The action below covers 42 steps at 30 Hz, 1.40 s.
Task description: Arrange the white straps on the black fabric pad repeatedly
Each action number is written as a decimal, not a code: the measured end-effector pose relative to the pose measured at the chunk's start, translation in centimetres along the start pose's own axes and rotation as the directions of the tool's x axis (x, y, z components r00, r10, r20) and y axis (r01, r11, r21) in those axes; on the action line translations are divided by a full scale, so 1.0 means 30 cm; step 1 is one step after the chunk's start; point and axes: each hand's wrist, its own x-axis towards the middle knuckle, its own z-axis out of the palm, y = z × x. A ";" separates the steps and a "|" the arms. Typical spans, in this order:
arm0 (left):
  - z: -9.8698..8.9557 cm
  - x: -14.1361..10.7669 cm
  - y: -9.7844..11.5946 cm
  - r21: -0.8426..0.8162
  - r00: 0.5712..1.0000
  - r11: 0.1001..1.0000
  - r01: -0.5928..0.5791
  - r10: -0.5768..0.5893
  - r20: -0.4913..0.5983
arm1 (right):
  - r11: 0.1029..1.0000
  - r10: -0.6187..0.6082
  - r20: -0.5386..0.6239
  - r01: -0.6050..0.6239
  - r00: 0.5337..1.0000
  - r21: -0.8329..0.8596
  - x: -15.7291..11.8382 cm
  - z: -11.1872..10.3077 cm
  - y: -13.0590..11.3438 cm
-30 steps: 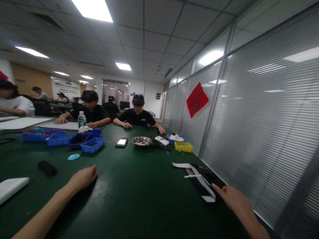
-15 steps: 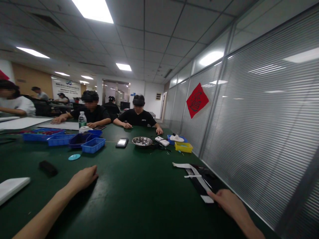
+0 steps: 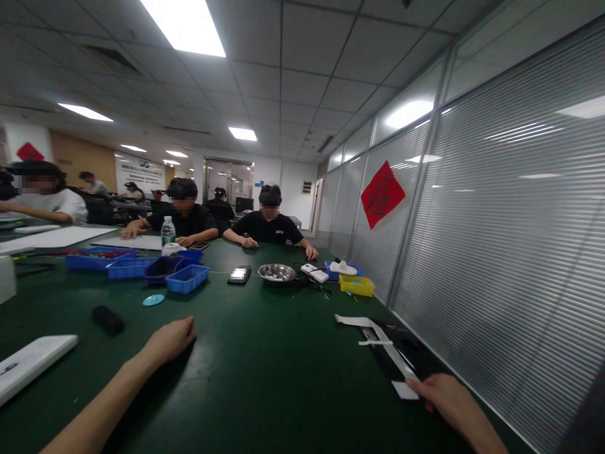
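Observation:
My left hand rests on the green table with its fingers curled in; whether anything is inside them is hidden. At the right, my right hand pinches the near end of a white paper strip. Under the strip lies a flat black package, close to the glass partition. A black block lies left of my left hand, and a light blue disc is beyond it.
Blue trays, a bottle, a phone, a metal bowl and a yellow tray stand farther back. A white box lies at the left. Two people in black sit across the table.
The view has turned slightly left, so everything appears shifted right. Both hands keep about the same places on the table, my right hand still at the strip.

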 end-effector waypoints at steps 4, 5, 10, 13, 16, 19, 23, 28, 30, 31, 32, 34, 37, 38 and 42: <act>-0.002 -0.003 0.002 0.011 1.000 1.000 0.002 -0.002 -0.006 | 0.991 -0.015 -0.100 0.029 0.995 0.131 -0.010 0.016 -0.015; -0.002 -0.003 0.002 0.014 1.000 1.000 0.000 0.000 -0.010 | 0.984 -0.002 -0.108 0.021 0.994 0.176 -0.014 0.018 -0.023; 0.003 0.001 -0.004 0.020 1.000 1.000 -0.008 0.009 -0.008 | 0.955 -0.025 -0.146 0.067 0.989 0.289 -0.033 -0.013 -0.079; 0.007 0.007 -0.009 0.015 1.000 1.000 -0.007 0.007 0.000 | 0.936 -0.085 -0.203 0.148 0.976 0.320 -0.052 -0.051 -0.142; 0.012 0.010 -0.015 0.014 1.000 1.000 -0.020 0.020 -0.005 | 0.909 -0.177 -0.252 0.256 0.951 0.329 -0.076 -0.084 -0.227; 0.015 0.011 -0.018 0.017 1.000 1.000 -0.022 0.022 -0.007 | 0.900 -0.278 -0.337 0.367 0.900 0.237 -0.098 -0.108 -0.311; 0.017 0.011 -0.018 0.018 1.000 0.999 -0.028 0.028 -0.013 | 0.854 -0.453 -0.512 0.520 0.730 -0.014 -0.094 -0.107 -0.390; 0.022 0.011 -0.020 0.012 0.999 0.999 -0.035 0.036 -0.024 | 0.667 -0.743 -0.412 0.638 0.528 -0.384 -0.034 -0.022 -0.422; 0.022 0.011 -0.021 0.009 0.999 0.999 -0.039 0.039 -0.026 | 0.606 -0.795 -0.314 0.661 0.519 -0.441 -0.017 0.030 -0.418; 0.021 0.011 -0.021 0.005 0.999 0.999 -0.039 0.040 -0.027 | 0.589 -0.806 -0.268 0.672 0.528 -0.449 -0.013 0.055 -0.414; 0.020 0.011 -0.021 -0.003 0.999 0.999 -0.039 0.039 -0.028 | 0.580 -0.810 -0.222 0.684 0.543 -0.443 -0.012 0.079 -0.409; 0.019 0.011 -0.021 -0.019 0.999 0.999 -0.035 0.035 -0.023 | 0.583 -0.800 -0.142 0.701 0.582 -0.411 -0.020 0.114 -0.400; 0.019 0.011 -0.023 -0.029 0.999 0.999 -0.032 0.032 -0.016 | 0.597 -0.777 -0.028 0.721 0.629 -0.351 -0.037 0.131 -0.395; 0.020 0.011 -0.024 -0.027 0.999 0.999 -0.035 0.035 -0.016 | 0.609 -0.766 -0.008 0.721 0.643 -0.329 -0.039 0.126 -0.395; 0.023 0.013 -0.028 -0.014 0.999 0.999 -0.051 0.050 -0.015 | 0.759 -0.634 -0.140 0.577 0.761 -0.300 0.008 0.052 -0.368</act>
